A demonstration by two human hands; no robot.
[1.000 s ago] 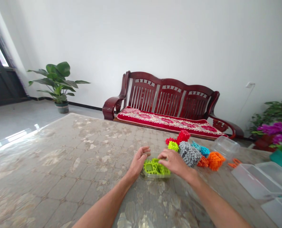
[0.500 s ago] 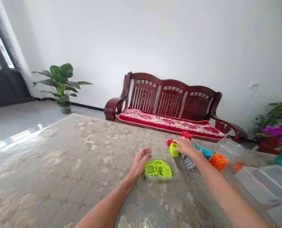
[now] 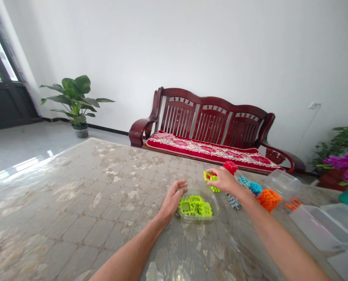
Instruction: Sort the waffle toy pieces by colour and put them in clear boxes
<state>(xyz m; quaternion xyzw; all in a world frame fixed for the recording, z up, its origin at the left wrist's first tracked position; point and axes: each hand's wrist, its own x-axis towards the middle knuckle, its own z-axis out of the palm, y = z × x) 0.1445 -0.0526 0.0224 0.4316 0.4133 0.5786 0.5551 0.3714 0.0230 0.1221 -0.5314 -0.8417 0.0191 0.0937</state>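
A clear plastic container (image 3: 215, 212) stands before me with several yellow-green lattice building pieces (image 3: 196, 207) inside. My left hand (image 3: 174, 198) lies against its left side, fingers stretched past the far left corner and thumb near the rim. Just beyond the container, my right hand (image 3: 224, 180) pinches a yellow-green lattice building piece (image 3: 207, 176) between thumb and fingers. More yellow-green (image 3: 215, 189) shows below that hand. Around the right wrist lie red pieces (image 3: 230, 167), grey pieces (image 3: 234, 202), blue pieces (image 3: 251, 185) and orange pieces (image 3: 270, 199); the hand and forearm hide some.
To the right are an upturned clear tub (image 3: 283, 182), loose orange pieces (image 3: 293, 204) and translucent boxes (image 3: 316, 228). A clear lid (image 3: 244, 242) lies partly under my right forearm. Beyond the patterned tabletop (image 3: 103, 195) stands a wooden bench (image 3: 209, 117).
My right hand has lifted slightly and shifted left, bringing a yellow-green piece up from the pile. My left hand has stayed beside the container, its fingers a little straighter.
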